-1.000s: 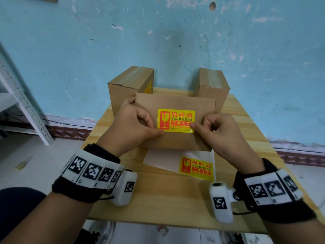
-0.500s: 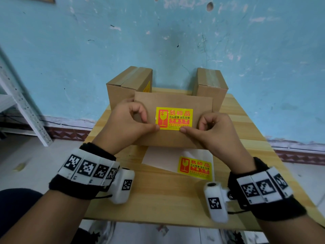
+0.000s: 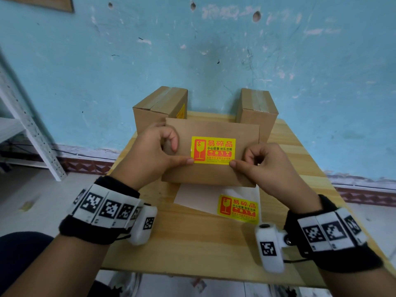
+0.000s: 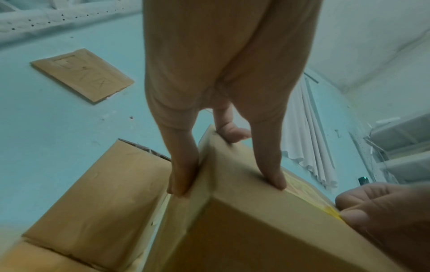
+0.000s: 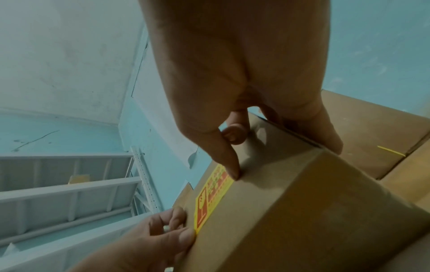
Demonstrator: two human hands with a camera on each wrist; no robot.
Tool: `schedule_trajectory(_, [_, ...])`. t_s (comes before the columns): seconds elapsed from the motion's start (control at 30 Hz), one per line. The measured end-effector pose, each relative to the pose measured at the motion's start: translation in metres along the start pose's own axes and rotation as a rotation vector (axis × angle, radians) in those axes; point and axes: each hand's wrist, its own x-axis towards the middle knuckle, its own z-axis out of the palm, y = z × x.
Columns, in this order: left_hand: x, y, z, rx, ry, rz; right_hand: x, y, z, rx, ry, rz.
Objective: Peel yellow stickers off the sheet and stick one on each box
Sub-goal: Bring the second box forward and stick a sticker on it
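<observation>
A brown cardboard box [image 3: 212, 174] stands tilted up on the wooden table [image 3: 192, 243], broad side toward me. A yellow fragile sticker [image 3: 213, 151] lies flat on that side. My left hand [image 3: 180, 153] grips the box's left edge, its thumb pressing the sticker's lower left corner. My right hand [image 3: 242, 159] grips the right edge, thumb on the lower right corner. The right wrist view shows the sticker [image 5: 214, 195] under that thumb [image 5: 232, 171]. Below the box lies the white sheet [image 3: 192, 198] with one yellow sticker [image 3: 237, 207] on it.
Two more taped boxes stand at the table's back against the blue wall: the left box [image 3: 154, 116] carries a yellow sticker [image 3: 181, 113] on its right side, the right box [image 3: 256, 110] shows none. A white metal shelf [image 3: 32, 136] stands left of the table.
My right thumb slid left along the sticker's lower edge, then back to its lower right corner. The left thumb stayed at the lower left corner. The box stays held.
</observation>
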Motion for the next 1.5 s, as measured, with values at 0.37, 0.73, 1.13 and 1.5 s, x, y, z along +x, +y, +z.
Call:
schedule_trajectory(0.37, [-0.004, 0.033, 0.016, 0.038, 0.275, -0.131, -0.010, -0.024, 0.006, 0.029, 0.279, 0.044])
schedule_trajectory(0.73, [0.002, 0.023, 0.001, 0.026, -0.003, -0.065, -0.006, -0.016, -0.006, 0.012, 0.196, 0.041])
schedule_trajectory(1.13, [-0.001, 0.019, -0.008, 0.097, -0.170, -0.113, -0.003, -0.011, -0.013, -0.044, 0.122, 0.068])
schedule_trajectory(1.5, [0.000, 0.015, -0.007, 0.176, -0.157, -0.083, -0.002, -0.012, -0.014, -0.081, 0.065, 0.029])
